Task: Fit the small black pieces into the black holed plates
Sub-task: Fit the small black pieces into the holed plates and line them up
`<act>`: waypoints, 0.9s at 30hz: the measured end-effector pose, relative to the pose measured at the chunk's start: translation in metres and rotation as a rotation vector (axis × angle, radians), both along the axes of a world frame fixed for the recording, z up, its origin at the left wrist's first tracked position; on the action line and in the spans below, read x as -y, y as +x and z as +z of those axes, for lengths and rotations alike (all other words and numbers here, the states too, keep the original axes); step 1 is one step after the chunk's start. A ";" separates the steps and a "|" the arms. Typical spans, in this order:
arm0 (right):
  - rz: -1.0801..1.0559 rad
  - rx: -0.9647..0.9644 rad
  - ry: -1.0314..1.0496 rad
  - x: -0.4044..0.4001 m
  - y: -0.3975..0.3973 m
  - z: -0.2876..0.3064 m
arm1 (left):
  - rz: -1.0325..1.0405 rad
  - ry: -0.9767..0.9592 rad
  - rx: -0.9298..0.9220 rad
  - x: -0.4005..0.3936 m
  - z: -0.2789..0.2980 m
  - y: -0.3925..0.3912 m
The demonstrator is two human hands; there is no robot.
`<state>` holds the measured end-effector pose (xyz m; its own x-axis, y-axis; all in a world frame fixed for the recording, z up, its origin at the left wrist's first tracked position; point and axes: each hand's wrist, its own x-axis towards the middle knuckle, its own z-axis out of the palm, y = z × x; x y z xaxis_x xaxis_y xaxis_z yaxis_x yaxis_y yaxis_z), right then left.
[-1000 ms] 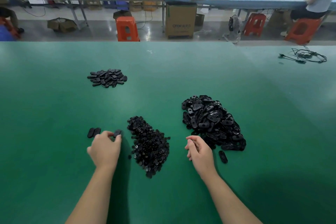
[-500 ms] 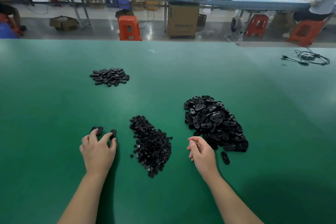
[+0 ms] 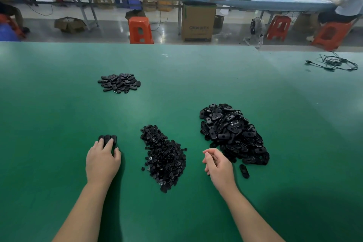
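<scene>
A heap of small black pieces (image 3: pixel 164 154) lies in the middle of the green table (image 3: pixel 59 116). To its right is a bigger heap of black holed plates (image 3: pixel 231 133), with one loose plate (image 3: pixel 244 171) at its near edge. Three black plates (image 3: pixel 108 138) lie side by side at the left. My left hand (image 3: pixel 102 161) rests flat there, its fingertips touching those plates. My right hand (image 3: pixel 217 166) hovers between the two heaps with fingers loosely curled; whether it holds a small piece is hidden. A third pile of black plates (image 3: pixel 119 82) sits farther back on the left.
A coiled black cable (image 3: pixel 336 63) lies at the table's far right. Beyond the far edge are orange stools (image 3: pixel 140 29), a cardboard box (image 3: pixel 198 22) and another workbench with a seated person (image 3: pixel 347 4).
My left hand has set the plate it carried down beside the other two and now lies over them. My right hand has barely moved.
</scene>
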<state>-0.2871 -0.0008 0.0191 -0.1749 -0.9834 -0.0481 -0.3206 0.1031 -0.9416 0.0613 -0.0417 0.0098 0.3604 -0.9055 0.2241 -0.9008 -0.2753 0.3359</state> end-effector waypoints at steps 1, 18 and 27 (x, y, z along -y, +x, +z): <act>-0.001 -0.001 -0.001 0.000 0.000 0.000 | 0.005 0.014 0.001 0.003 0.001 0.000; 0.019 -0.072 -0.020 0.003 -0.001 -0.005 | -0.018 -0.047 0.045 0.026 0.011 -0.004; 0.013 -0.062 -0.014 0.002 0.000 -0.004 | -0.189 -0.004 -0.316 0.018 0.007 -0.048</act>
<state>-0.2875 -0.0030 0.0149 -0.1644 -0.9861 -0.0234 -0.3792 0.0851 -0.9214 0.0130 -0.0600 0.0171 0.2383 -0.9622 0.1321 -0.7874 -0.1118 0.6062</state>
